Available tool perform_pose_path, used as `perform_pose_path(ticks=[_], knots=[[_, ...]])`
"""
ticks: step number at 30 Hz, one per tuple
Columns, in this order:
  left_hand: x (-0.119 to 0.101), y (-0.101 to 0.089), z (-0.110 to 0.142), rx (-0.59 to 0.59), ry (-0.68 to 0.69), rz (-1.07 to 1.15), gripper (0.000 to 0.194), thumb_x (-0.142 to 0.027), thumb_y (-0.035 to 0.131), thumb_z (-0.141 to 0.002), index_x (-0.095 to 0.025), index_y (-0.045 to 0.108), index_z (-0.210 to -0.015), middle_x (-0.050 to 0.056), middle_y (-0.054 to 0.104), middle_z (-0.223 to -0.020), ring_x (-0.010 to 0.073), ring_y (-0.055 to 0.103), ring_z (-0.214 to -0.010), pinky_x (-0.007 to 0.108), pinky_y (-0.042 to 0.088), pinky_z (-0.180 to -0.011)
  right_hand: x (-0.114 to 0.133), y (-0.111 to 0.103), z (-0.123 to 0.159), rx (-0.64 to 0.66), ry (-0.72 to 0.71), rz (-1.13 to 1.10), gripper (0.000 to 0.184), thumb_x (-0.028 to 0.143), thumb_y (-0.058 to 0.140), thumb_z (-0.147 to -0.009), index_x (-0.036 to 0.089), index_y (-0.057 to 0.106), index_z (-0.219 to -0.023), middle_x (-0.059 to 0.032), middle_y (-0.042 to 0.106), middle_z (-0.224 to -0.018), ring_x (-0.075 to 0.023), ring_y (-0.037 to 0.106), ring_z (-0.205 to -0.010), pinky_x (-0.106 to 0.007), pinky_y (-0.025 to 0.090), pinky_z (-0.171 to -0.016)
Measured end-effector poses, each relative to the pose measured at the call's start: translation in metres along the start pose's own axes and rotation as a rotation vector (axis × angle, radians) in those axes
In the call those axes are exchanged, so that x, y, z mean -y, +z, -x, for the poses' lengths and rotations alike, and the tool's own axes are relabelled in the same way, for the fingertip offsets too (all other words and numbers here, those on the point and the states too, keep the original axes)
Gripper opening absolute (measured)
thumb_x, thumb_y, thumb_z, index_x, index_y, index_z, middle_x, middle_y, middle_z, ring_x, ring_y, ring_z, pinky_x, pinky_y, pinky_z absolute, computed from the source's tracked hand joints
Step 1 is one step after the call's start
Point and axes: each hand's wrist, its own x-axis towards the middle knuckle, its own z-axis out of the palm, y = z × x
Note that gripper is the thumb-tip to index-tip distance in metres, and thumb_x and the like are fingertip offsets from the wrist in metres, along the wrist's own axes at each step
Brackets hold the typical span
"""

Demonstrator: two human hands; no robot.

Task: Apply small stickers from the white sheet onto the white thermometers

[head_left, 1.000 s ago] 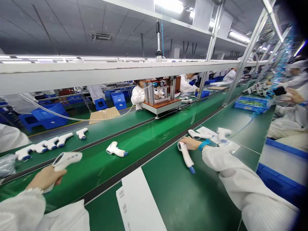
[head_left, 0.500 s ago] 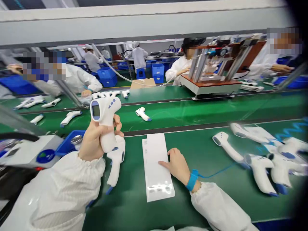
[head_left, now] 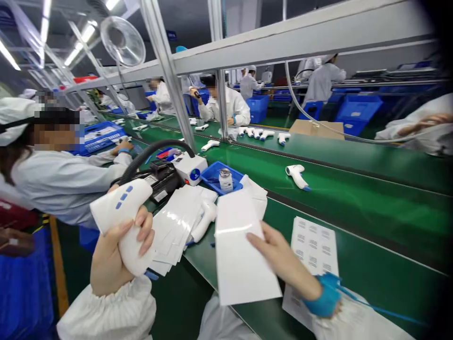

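My left hand is closed around the handle of a white infrared thermometer, held up off the table with its blue buttons facing me. My right hand, with a blue wrist strap, grips a glossy white sheet by its right edge, lifted above the green table. A label sheet lies flat under my right wrist. Another thermometer lies on a stack of white sheets between my hands.
A blue tray with a small bottle and a black hose device stand behind the sheets. One thermometer lies on the green conveyor, several more farther back. A seated co-worker is close on my left; other people work across the line.
The view has swung left. My right hand, which rested on the white sheet lying on the table, now holds it lifted. My left hand has lowered and tilted the thermometer.
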Motion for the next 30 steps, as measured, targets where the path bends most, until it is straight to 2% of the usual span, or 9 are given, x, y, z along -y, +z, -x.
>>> perform_pose_path(ticks=[3, 6, 9, 11, 15, 19, 21, 25, 30], knots=[[-0.003, -0.022, 0.016, -0.079, 0.094, -0.132, 0.044, -0.007, 0.064, -0.067, -0.029, 0.053, -0.103, -0.002, 0.048, -0.068, 0.0107, 0.043, -0.05, 0.016, 0.041, -0.035, -0.01, 0.069, -0.053, 0.158, -0.099, 0.015, 0.03, 0.034, 0.059, -0.082, 0.019, 0.062, -0.109, -0.0086, 0.069, -0.117, -0.031, 0.064, -0.108, -0.045, 0.05, -0.094], [-0.002, -0.043, 0.028, -0.192, 0.072, -0.151, 0.04, -0.008, 0.067, -0.064, -0.028, 0.052, -0.096, -0.003, 0.048, -0.07, 0.01, 0.043, -0.052, 0.017, 0.043, -0.038, -0.021, 0.123, -0.1, 0.091, 0.009, 0.009, 0.028, 0.025, 0.048, -0.087, 0.018, 0.057, -0.113, -0.0091, 0.066, -0.121, -0.0256, 0.063, -0.11, -0.042, 0.05, -0.095], [0.001, -0.06, 0.036, -0.295, 0.052, -0.134, 0.039, -0.008, 0.069, -0.063, -0.028, 0.053, -0.092, -0.003, 0.048, -0.07, 0.0099, 0.042, -0.052, 0.016, 0.043, -0.038, -0.029, 0.151, -0.127, 0.137, 0.102, 0.039, 0.025, 0.026, 0.046, -0.089, 0.017, 0.057, -0.11, -0.0093, 0.07, -0.103, -0.024, 0.068, -0.094, -0.041, 0.057, -0.079], [0.004, -0.067, 0.038, -0.321, 0.041, -0.126, 0.044, -0.008, 0.071, -0.061, -0.031, 0.055, -0.095, -0.003, 0.049, -0.07, 0.0101, 0.042, -0.053, 0.016, 0.043, -0.038, -0.033, 0.151, -0.127, 0.218, 0.144, 0.078, 0.018, 0.029, 0.054, -0.085, 0.018, 0.06, -0.099, -0.0053, 0.07, -0.083, -0.0233, 0.069, -0.078, -0.039, 0.058, -0.065], [0.015, -0.063, 0.035, -0.325, -0.025, -0.146, 0.058, -0.01, 0.072, -0.06, -0.04, 0.058, -0.108, -0.002, 0.053, -0.076, 0.0129, 0.047, -0.06, 0.017, 0.045, -0.039, -0.038, 0.112, -0.092, 0.289, 0.101, 0.188, 0.01, 0.025, 0.065, -0.078, 0.021, 0.062, -0.087, 0.0009, 0.067, -0.075, -0.0204, 0.068, -0.075, -0.036, 0.056, -0.069], [0.045, -0.035, 0.032, -0.202, -0.154, -0.131, 0.078, -0.012, 0.074, -0.064, -0.048, 0.046, -0.127, -0.001, 0.057, -0.085, 0.0165, 0.052, -0.065, 0.022, 0.047, -0.04, -0.039, 0.028, -0.028, 0.258, 0.053, 0.278, 0.013, 0.031, 0.06, -0.084, 0.022, 0.066, -0.091, -0.0019, 0.072, -0.086, -0.0207, 0.068, -0.084, -0.034, 0.053, -0.081], [0.067, -0.012, 0.036, -0.088, -0.264, -0.111, 0.083, -0.015, 0.073, -0.068, -0.048, 0.038, -0.135, 0.0, 0.058, -0.085, 0.0165, 0.052, -0.064, 0.023, 0.045, -0.04, -0.046, -0.02, 0.009, 0.091, 0.03, 0.453, 0.021, 0.036, 0.051, -0.09, 0.023, 0.065, -0.098, -0.0042, 0.072, -0.095, -0.0223, 0.068, -0.089, -0.036, 0.053, -0.082], [0.116, 0.04, 0.052, 0.186, -0.562, -0.095, 0.088, -0.015, 0.069, -0.075, -0.044, 0.024, -0.145, 0.001, 0.057, -0.086, 0.0169, 0.054, -0.068, 0.022, 0.046, -0.043, -0.079, -0.095, 0.079, -0.423, -0.084, 1.011, 0.035, 0.04, 0.048, -0.093, 0.023, 0.057, -0.122, -0.012, 0.058, -0.131, -0.0312, 0.052, -0.124, -0.049, 0.045, -0.1], [0.174, 0.091, 0.073, 0.54, -0.88, -0.14, 0.085, -0.024, 0.066, -0.082, -0.04, 0.015, -0.148, -0.001, 0.055, -0.085, 0.0136, 0.053, -0.064, 0.024, 0.048, -0.048, -0.117, -0.117, 0.116, -0.511, -0.001, 1.211, 0.054, 0.044, 0.049, -0.094, 0.022, 0.04, -0.142, -0.0102, 0.043, -0.149, -0.0343, 0.029, -0.142, -0.054, 0.037, -0.108]])
